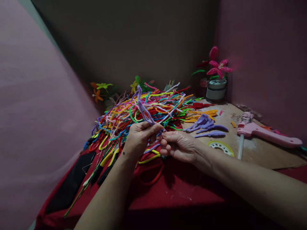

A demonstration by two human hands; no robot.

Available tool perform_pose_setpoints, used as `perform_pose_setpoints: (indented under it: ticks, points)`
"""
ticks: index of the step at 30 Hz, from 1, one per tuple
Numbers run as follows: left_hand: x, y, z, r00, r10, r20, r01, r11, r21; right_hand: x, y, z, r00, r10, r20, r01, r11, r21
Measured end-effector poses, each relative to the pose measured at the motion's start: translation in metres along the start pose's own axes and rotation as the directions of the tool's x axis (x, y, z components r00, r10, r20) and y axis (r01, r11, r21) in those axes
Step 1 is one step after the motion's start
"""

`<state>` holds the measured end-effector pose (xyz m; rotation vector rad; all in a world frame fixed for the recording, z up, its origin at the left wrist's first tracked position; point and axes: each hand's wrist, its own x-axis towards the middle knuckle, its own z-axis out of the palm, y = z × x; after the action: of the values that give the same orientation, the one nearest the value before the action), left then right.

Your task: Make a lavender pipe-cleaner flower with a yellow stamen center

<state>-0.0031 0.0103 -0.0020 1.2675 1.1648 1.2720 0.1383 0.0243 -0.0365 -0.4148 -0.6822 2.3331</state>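
A purple fuzzy stem [144, 112], bent into a narrow loop, stands up from my left hand [141, 135], whose thumb and fingers pinch its lower part. Right beside it, my right hand [178, 145] is closed at the stem's lower end, thumb against the fingers. Behind both hands lies a big tangled pile of multicoloured fuzzy stems [120, 110]. Several purple looped pieces [203, 124] rest on the brown board to the right of the pile.
On the board [259, 156] are a pink glue gun [271, 134] and a tape roll [220, 147]. A jar [216, 89] with pink flowers stands at the back right. A black phone-like slab [72, 182] and yellow-black pliers [109, 163] lie left on the red cloth [182, 198].
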Motion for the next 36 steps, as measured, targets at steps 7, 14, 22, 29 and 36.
perform_pose_setpoints:
  ticks: [7,14,22,29,36]
  points:
    - [0.002,0.000,0.003,0.998,0.055,-0.022,-0.056,0.998,-0.006,0.000,-0.003,0.000,0.999,-0.037,-0.016,0.036,0.995,-0.089]
    - [0.003,-0.001,0.001,0.999,-0.009,-0.032,0.008,1.000,-0.022,-0.004,-0.008,0.001,0.963,-0.268,0.001,0.245,0.879,-0.408]
    - [0.003,-0.003,0.002,0.991,0.066,-0.118,-0.066,0.998,0.004,-0.003,-0.001,0.003,0.900,-0.405,-0.159,0.154,0.640,-0.753]
    - [0.002,-0.001,0.006,0.993,0.057,-0.105,-0.063,0.997,-0.046,0.000,0.004,0.003,0.905,-0.391,-0.165,0.119,0.607,-0.786]
    - [0.005,-0.001,0.003,0.995,0.027,-0.092,-0.031,0.998,-0.045,-0.005,-0.001,0.003,0.955,-0.293,-0.052,0.204,0.772,-0.602]
